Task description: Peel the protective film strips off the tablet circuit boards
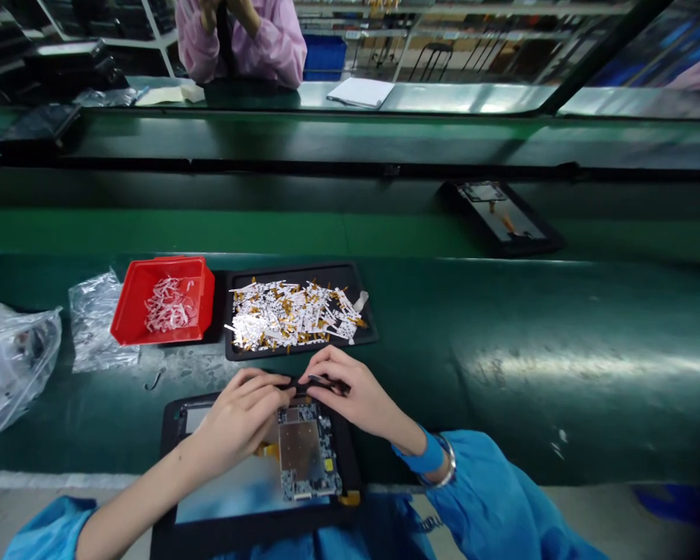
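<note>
An opened tablet (250,498) lies back-up at the near edge of the green bench, its circuit board (306,451) exposed. My left hand (242,416) rests on the tablet's top edge with fingers curled. My right hand (353,389) pinches black tweezers (327,382) just above the board. The two hands meet at the tablet's upper rim. What the left fingers press on is hidden.
A black tray (358,311) with several small white and gold parts sits behind the tablet. A red bin (131,311) of white strips stands to its left, with plastic bags (12,358) further left. Another tablet (502,214) lies on the conveyor. A person in pink (268,47) sits opposite.
</note>
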A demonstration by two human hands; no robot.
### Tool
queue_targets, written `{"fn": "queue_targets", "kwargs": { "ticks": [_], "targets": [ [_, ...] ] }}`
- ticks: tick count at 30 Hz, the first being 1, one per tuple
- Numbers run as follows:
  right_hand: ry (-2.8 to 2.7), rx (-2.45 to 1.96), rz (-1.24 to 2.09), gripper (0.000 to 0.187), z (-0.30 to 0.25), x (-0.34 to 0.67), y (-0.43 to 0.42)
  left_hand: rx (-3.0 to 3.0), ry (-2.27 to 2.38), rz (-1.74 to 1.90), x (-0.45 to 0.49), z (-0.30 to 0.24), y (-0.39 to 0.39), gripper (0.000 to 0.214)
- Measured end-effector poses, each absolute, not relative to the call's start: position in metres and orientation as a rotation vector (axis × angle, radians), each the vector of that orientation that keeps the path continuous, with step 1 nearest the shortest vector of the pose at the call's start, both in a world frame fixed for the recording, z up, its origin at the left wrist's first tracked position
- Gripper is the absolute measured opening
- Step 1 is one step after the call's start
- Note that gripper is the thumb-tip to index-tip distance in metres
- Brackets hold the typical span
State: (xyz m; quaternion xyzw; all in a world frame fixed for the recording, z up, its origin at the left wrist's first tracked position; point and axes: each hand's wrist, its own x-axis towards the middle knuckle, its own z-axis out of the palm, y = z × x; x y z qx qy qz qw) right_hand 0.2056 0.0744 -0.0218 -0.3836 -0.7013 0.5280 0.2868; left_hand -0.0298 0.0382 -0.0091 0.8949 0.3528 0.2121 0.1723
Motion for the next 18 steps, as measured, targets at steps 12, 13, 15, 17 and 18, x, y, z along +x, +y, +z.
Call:
{"fn": "queue_targets", "kwargs": {
  "ticks": [12, 13, 15, 17, 18],
  "targets": [
    [-1.738, -0.97, 1.521, 0.019, -0.018, 0.216, 0.082, 2.738, 0.946, 0.667, -0.025, -0.01, 0.036, 0.028],
    [-1.666, -0.942, 1.553, 0.023, -0.016, 0.221, 0.084, 2.749, 0.943, 0.665, -0.025, -0.01, 0.035, 0.029],
    [-1.496, -0.89, 1.56, 0.029, -0.011, 0.231, 0.087, 2.772, 0.927, 0.669, -0.024, -0.01, 0.034, 0.032],
    [-1.412, -0.867, 1.502, 0.032, -0.008, 0.237, 0.088, 2.804, 0.906, 0.655, -0.024, -0.01, 0.033, 0.033],
    [-1.414, -0.876, 1.485, 0.036, -0.008, 0.237, 0.088, 2.825, 0.894, 0.638, -0.023, -0.01, 0.032, 0.034]
  ]
}}
